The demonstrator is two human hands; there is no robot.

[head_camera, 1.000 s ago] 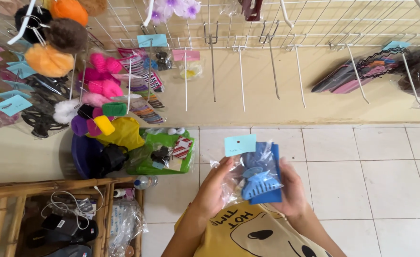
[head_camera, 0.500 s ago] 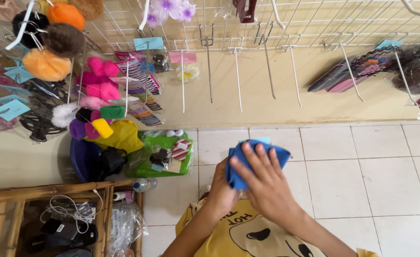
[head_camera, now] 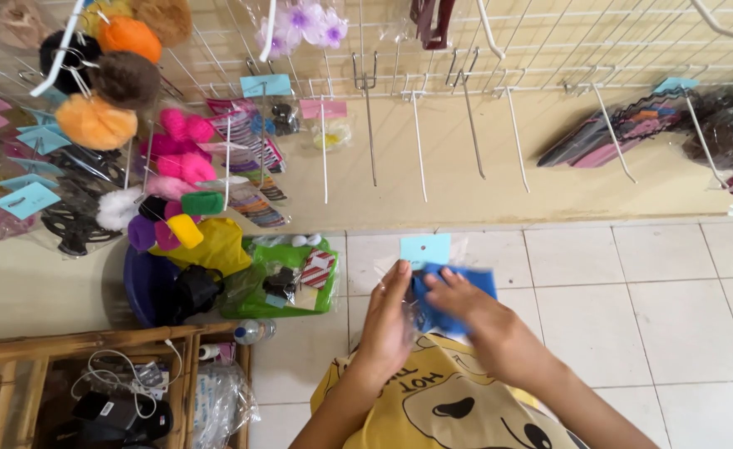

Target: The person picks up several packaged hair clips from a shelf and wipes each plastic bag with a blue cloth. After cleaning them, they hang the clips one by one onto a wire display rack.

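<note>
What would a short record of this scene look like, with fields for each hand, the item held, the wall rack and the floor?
left hand: grips the left side of the packet
right hand: fingers laid over the front of the packet
packet: clear bag with a blue item inside and a light blue card on top
wall rack: white wire grid with several bare hooks; pompoms hang at the left
floor: white tiles; a green bag lies by the wall
</note>
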